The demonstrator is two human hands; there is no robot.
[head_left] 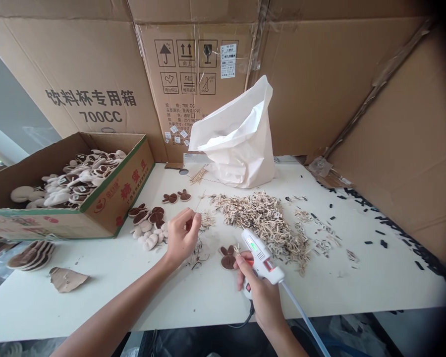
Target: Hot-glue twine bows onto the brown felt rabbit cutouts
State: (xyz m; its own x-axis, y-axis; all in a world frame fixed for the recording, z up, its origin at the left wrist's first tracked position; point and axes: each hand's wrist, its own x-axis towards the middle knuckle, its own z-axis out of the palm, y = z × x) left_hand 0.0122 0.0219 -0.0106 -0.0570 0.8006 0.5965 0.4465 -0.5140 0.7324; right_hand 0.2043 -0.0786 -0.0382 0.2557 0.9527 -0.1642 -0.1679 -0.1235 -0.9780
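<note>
My right hand (pixel 262 292) is wrapped round a white glue gun (pixel 258 253) with a lit green display and a long glue stick (pixel 305 315) in its back end. By its fingertips is a small beige cord piece (pixel 237 249); whether they grip it I cannot tell. Just left of these fingers a brown, rabbit-shaped felt piece (pixel 228 259) lies flat on the table. My left hand (pixel 184 233) is closed above the table, a faint thin line rising near its fingertips; what it holds is unclear. Beside it are brown and cream plush pieces (pixel 148 225).
A heap of beige cord pieces (pixel 263 218) covers the middle of the white table (pixel 163 297). Behind stands a white bag (pixel 241 148). At left, a carton (pixel 115 198) holds plush pieces (pixel 82 176). Small black pieces (pixel 384 244) lie at right, before cardboard walls (pixel 330 84).
</note>
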